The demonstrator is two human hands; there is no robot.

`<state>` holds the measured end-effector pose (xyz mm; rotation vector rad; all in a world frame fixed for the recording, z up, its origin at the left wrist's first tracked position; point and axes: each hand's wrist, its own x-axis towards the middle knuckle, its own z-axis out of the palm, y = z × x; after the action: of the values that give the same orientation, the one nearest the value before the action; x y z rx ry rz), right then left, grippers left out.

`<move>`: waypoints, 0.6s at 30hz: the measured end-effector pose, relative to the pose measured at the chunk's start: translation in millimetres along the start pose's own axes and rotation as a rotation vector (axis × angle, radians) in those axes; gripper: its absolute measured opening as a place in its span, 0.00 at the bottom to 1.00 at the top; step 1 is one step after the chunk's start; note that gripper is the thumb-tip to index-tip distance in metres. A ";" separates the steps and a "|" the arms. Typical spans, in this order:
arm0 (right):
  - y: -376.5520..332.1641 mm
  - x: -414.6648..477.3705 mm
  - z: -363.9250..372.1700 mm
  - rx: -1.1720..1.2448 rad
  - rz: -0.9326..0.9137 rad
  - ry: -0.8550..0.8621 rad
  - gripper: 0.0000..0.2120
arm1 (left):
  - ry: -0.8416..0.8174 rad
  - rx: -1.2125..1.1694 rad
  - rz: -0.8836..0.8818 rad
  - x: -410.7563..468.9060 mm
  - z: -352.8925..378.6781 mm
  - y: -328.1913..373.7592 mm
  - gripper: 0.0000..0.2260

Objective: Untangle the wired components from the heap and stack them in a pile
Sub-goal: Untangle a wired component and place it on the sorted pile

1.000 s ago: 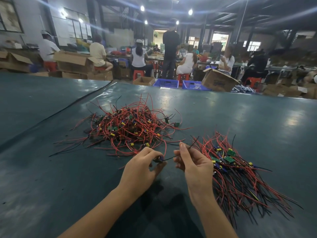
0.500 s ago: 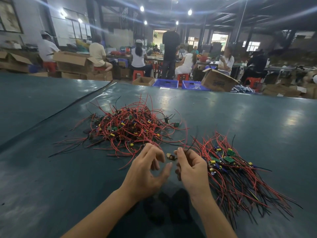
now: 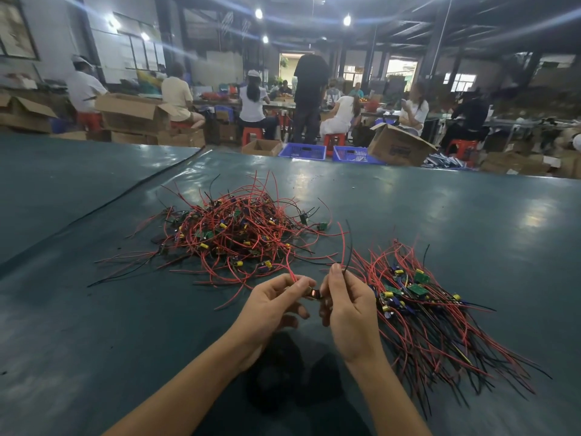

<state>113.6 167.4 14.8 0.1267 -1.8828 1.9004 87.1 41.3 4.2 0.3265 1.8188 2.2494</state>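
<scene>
The left hand [image 3: 273, 305] and the right hand [image 3: 349, 305] were raised a little above the dark green table [image 3: 94, 325], close together, and between their fingertips they pinched one small wired component [image 3: 313, 292]; the left fingers gripped it with a red wire, while the right fingers also clasped a red wire and a black wire [image 3: 348, 243] that rose upward and curved; the tangled heap [image 3: 232, 231] of red and black wires lay on the table beyond the left hand; the sorted pile [image 3: 424, 306], with its wires running roughly parallel, lay just beside the right hand; cardboard boxes [image 3: 399, 146] and blue crates [image 3: 303, 151] stood beyond the table's far edge.
</scene>
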 end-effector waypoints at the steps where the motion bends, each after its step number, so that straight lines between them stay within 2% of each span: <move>1: 1.4 0.6 -0.4 -0.018 0.007 0.017 0.20 | 0.022 -0.019 0.024 -0.6 0.5 0.7 0.15; 5: 7.9 2.6 -1.9 -0.052 0.103 0.116 0.17 | 0.119 -0.055 0.107 -0.4 -0.2 0.6 0.10; 9: 10.8 4.8 -4.7 0.004 0.229 0.173 0.14 | 0.146 -0.104 0.115 -1.4 -0.7 0.4 0.07; 11: 10.0 5.6 -5.4 0.015 0.214 0.145 0.13 | 0.156 -0.112 0.089 -1.7 -0.2 1.2 0.09; 15: 4.4 2.0 1.5 -0.035 0.073 -0.020 0.15 | 0.104 -0.107 -0.016 -1.1 -0.7 1.8 0.24; 18: 4.8 -1.5 5.8 -0.086 0.043 -0.086 0.16 | 0.030 -0.046 -0.061 -2.5 -0.6 2.5 0.20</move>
<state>111.7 161.6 10.2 0.1431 -2.0365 1.8653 89.1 39.4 6.5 0.2278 1.7643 2.2624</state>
